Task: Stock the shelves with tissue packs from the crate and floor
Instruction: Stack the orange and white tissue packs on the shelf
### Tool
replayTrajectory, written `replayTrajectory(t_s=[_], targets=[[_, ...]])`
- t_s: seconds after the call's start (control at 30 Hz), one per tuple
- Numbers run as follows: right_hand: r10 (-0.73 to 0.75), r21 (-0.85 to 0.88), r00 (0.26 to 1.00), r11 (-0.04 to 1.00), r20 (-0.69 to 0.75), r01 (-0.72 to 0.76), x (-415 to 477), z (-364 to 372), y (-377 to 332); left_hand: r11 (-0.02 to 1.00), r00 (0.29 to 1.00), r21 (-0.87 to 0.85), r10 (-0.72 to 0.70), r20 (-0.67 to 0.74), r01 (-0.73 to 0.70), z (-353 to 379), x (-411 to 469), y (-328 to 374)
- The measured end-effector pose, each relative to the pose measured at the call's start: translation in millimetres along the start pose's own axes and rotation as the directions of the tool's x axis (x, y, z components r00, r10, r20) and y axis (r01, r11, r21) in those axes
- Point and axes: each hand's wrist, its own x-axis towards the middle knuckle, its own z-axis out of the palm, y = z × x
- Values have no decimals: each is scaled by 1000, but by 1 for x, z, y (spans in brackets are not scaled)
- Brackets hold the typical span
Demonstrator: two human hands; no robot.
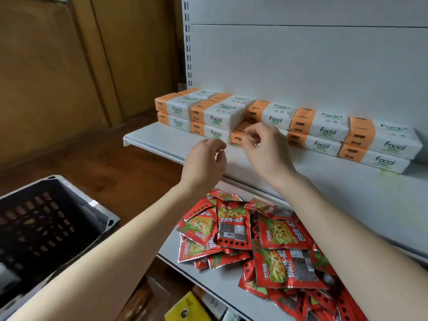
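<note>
Several orange-and-white "Facial" tissue packs (322,129) stand in two-high stacks along the back of a white shelf (162,140). One lower pack (236,136) lies a little forward of the row, partly hidden by my right hand (264,149). That hand hovers in front of it with loosely curled fingers and holds nothing. My left hand (205,163) floats above the shelf's front part, fingers relaxed and empty, just left of the right hand. A dark plastic crate (46,218) sits at lower left, its visible inside showing no packs.
The lower shelf (220,281) carries a heap of red snack packets (266,242). Brown panelling (58,72) and a wooden floor lie to the left. A yellow package (187,309) shows beneath the lower shelf. A white back panel rises behind the tissue row.
</note>
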Motion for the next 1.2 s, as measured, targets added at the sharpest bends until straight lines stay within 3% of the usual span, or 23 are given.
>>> replayTrajectory(t_s=[0.2, 0.43, 0.6, 0.73, 0.9, 0.97, 1.13, 1.2], targets=[[-239, 310, 937, 938, 254, 156, -48, 60, -92, 994, 995, 46, -98, -33, 100, -73, -60, -69], [-341, 355, 727, 924, 595, 143, -114, 192, -183, 887, 903, 194, -430, 19, 418, -165, -150, -201], [-293, 298, 485, 952, 824, 68, -154, 278, -233, 690, 688, 297, -714, 132, 660, -203, -210, -309], [-183, 167, 270, 982, 945, 83, -173, 343, -262, 588, 483, 469, -809, 335, 659, -211, -231, -386], [38, -38, 2, 978, 999, 203, -187, 419, -280, 381, 224, 465, -906, 358, 799, -198, -256, -458], [134, -114, -66, 962, 989, 248, -192, 449, -282, 307, 157, 437, -925, 347, 846, -189, -265, -481], [277, -200, -132, 885, 952, 420, -213, 496, -287, 164, 62, 311, -948, 312, 936, -167, -273, -515], [320, -186, -207, 853, 925, 487, -225, 503, -291, 111, 11, 285, -943, 332, 952, -164, -273, -519]])
